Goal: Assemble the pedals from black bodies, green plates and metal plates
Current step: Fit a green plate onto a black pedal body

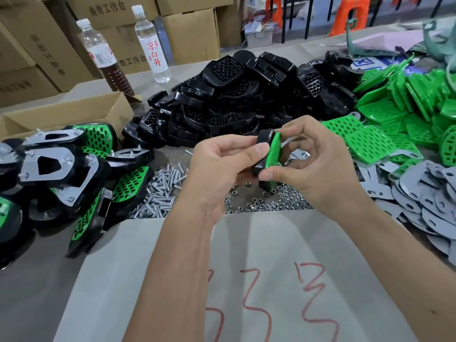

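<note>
Both hands hold one pedal (270, 156) on edge above the table, a black body with a green plate against its right face. My left hand (222, 164) grips the black side, thumb on its rim. My right hand (313, 161) pinches the green side, thumb at the lower edge. Loose black bodies (234, 95) are heaped behind. Green plates (394, 114) lie at the right, grey metal plates (424, 193) at the near right. Finished pedals (61, 174) are piled at the left.
Screws (162, 191) and nuts (266, 203) lie scattered under the hands. A grey sheet with red marks (246, 280) covers the near table. An open cardboard box (74, 112) and two bottles (103, 53) stand at the back left, before stacked cartons.
</note>
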Motion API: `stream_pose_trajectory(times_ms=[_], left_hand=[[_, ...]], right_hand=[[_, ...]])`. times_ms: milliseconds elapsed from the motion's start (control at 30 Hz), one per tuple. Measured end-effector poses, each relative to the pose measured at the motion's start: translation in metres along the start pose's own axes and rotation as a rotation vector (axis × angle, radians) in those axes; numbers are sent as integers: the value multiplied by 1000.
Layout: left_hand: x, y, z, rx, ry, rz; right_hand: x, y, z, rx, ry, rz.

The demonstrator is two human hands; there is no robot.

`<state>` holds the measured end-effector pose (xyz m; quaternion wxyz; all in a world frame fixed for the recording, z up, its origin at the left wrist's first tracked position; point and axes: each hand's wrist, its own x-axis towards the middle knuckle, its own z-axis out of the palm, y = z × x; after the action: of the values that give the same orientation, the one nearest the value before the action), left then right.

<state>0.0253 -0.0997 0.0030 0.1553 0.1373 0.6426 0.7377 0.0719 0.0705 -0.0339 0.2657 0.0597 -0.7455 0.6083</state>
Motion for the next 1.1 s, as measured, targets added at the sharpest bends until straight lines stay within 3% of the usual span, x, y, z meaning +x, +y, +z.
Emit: stream_pose_trajectory(times_ms=[233, 433, 667, 800, 967, 1100], left_hand=[[3, -6, 9, 139, -20, 164], [9, -16, 1, 182, 167, 213], [15, -26, 12, 202, 135, 123], [13, -27, 10, 241, 119, 93], [14, -28, 14, 173, 59, -16], [17, -33, 18, 158, 145, 24]], right_hand=[[-1, 3, 9, -315, 206, -127], [1, 2, 9, -340, 75, -107], [5, 4, 8, 100, 39, 202], [6, 3, 9, 106, 49, 283], [8, 3, 11, 46, 85, 237], [6, 5, 15, -17, 118, 188]])
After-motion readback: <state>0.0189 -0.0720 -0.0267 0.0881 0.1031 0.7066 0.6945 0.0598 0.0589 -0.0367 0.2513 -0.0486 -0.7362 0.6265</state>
